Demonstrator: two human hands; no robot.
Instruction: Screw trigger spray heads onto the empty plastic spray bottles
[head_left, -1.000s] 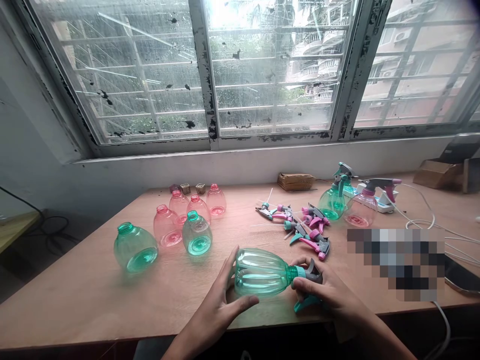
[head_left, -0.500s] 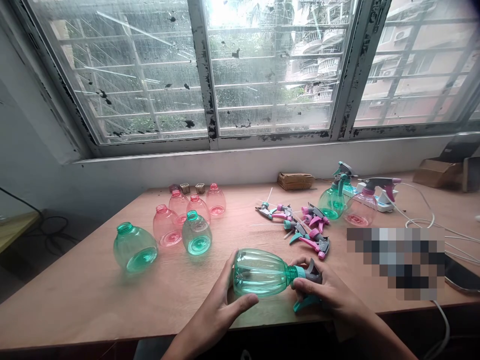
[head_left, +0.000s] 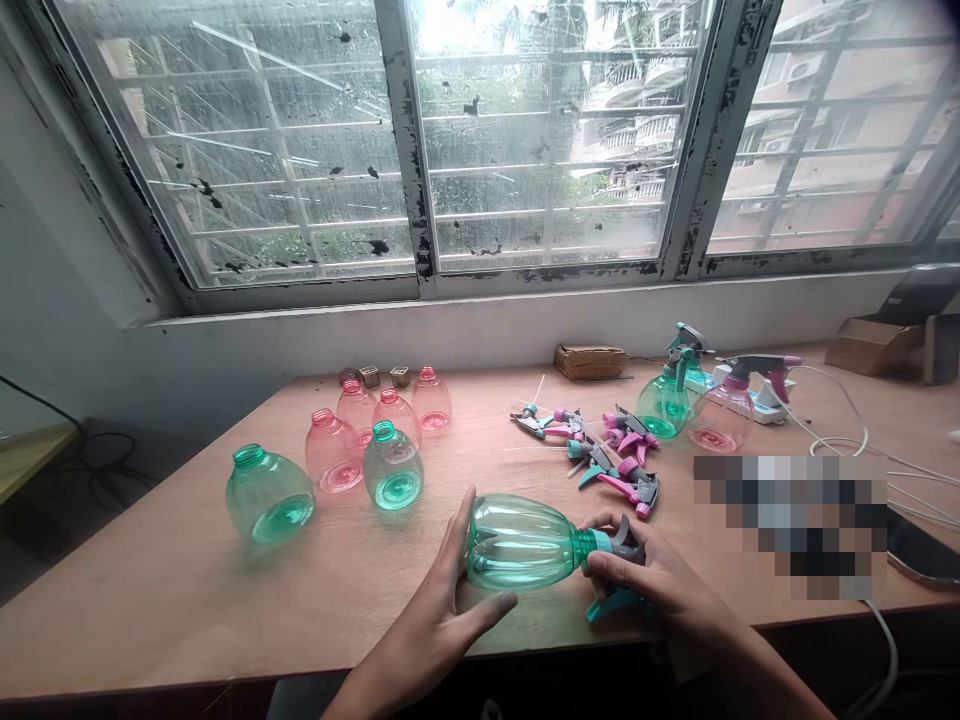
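A clear green spray bottle lies sideways above the front of the table, its neck to the right and its base to the left. My right hand grips the grey and teal trigger spray head at the neck, fingers around the teal collar. Below that hand hangs the teal trigger. At the base, my left hand is open, its straight fingers up along the bottom edge and its thumb spread below the bottle. Whether the left palm touches the base cannot be made out.
Several loose pink and teal spray heads lie mid-table. Headless green bottles and pink bottles stand at left. Bottles with heads, including a pink one, stand back right beside white cables. A brown package lies by the wall.
My left hand has loosened from the bottle's base; its fingers have straightened upward and its thumb has come away from the side. The right hand and the bottle have barely moved.
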